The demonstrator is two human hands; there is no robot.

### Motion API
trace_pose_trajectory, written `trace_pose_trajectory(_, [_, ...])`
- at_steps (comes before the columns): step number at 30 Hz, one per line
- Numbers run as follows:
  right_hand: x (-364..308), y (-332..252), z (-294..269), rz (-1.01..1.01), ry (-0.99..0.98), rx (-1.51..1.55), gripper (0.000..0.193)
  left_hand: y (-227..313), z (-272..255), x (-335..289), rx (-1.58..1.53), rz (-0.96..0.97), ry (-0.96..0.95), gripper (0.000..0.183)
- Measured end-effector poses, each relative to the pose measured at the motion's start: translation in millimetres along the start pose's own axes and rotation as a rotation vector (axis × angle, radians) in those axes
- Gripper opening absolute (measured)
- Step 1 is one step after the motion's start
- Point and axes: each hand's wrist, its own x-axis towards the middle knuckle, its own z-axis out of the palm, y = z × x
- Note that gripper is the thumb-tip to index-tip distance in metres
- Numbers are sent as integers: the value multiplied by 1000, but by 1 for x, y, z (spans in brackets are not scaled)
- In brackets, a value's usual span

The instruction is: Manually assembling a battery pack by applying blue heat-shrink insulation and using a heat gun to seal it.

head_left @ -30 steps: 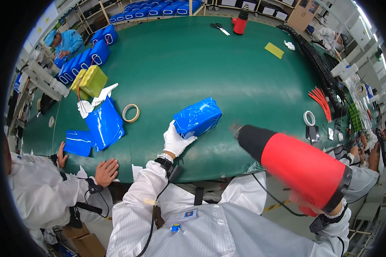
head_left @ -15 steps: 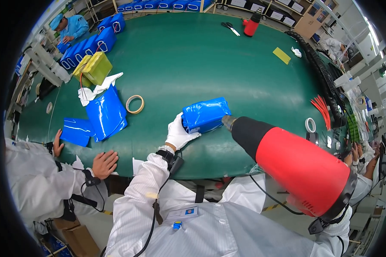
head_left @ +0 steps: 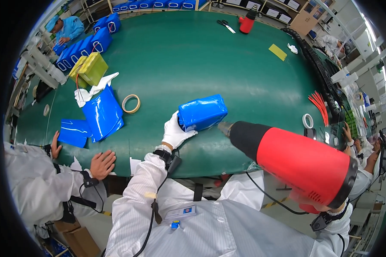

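My left hand (head_left: 174,132), in a white glove, grips the left end of a block wrapped in shiny blue film (head_left: 203,112) on the green table. Wrinkles show in the film at the held end. A big red heat gun (head_left: 302,160) with a black front is held up at the right by my right hand (head_left: 302,202), mostly hidden behind its body. Its metal nozzle points left, just off the block's near right corner. Blue film sheets (head_left: 103,115) and a roll of tan tape (head_left: 131,104) lie to the left.
A co-worker's bare hands (head_left: 103,164) rest on the table's left edge. Yellow-green blocks (head_left: 92,69) and blue packs (head_left: 83,46) stand farther back. Scissors (head_left: 226,26) and another heat gun (head_left: 248,20) are at the far side; red tubing (head_left: 318,107) and white tape (head_left: 307,121) lie right.
The heat gun's nozzle has dropped slightly toward me, away from the block's right end. My left hand keeps its hold, and the whole view has shifted a little.
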Motion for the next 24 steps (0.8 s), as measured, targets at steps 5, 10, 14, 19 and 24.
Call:
trace_pose_trajectory(5, [-21,18,-21,7,59,85,44,18,10,9,-32,15,-49,96])
trace_pose_trajectory(10, [-7,-4,-9,-13,56,164,45,20,8,7,-12,5,-43,96])
trace_pose_trajectory(14, [-3,-5,-7,-37,183,145,36,18,5,8,-16,-21,-75,96])
trace_pose_trajectory(19, [4,-17,-7,-124,185,256,36,4,4,13,-54,18,-101,98])
trace_pose_trajectory(24, [7,-22,-7,-218,192,87,36,3,6,14,-47,10,-104,99])
